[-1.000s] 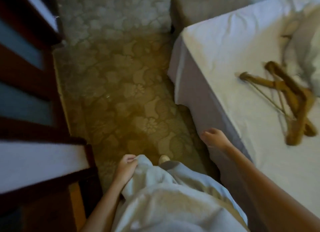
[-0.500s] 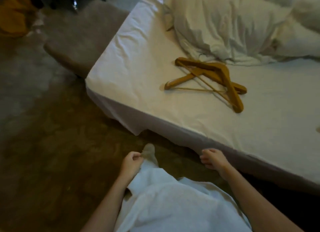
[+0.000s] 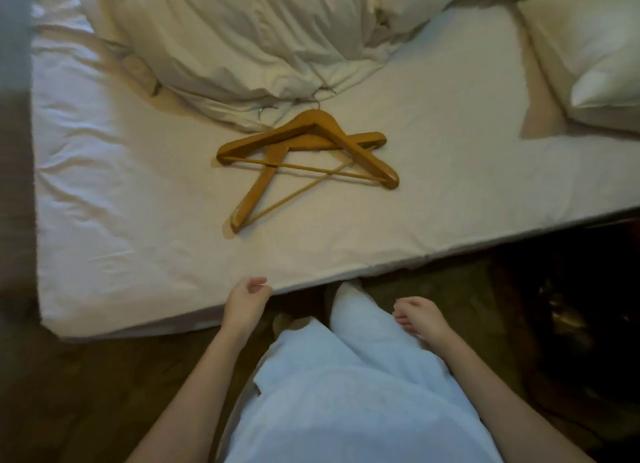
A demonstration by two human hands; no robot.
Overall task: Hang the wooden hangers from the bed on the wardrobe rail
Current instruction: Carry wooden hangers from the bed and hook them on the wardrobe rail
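Observation:
Two wooden hangers lie crossed on the white bed sheet [image 3: 121, 192]. The upper hanger [image 3: 349, 140] spans left to right with its metal hook by the duvet. The lower hanger [image 3: 258, 189] slants toward the bed's near edge. My left hand [image 3: 246, 298] hangs at the bed edge, fingers loosely curled, holding nothing, well short of the hangers. My right hand [image 3: 419, 315] hangs beside my leg, also loosely curled around nothing. The wardrobe rail is out of view.
A crumpled white duvet [image 3: 263, 33] is heaped behind the hangers. A pillow [image 3: 595, 50] lies at the right. Patterned carpet [image 3: 86, 386] runs between me and the bed. Dark space lies at the lower right.
My view has swung from the wardrobe side and carpet round to face the bed squarely. The hangers now lie straight ahead. Both hands still hang at my sides.

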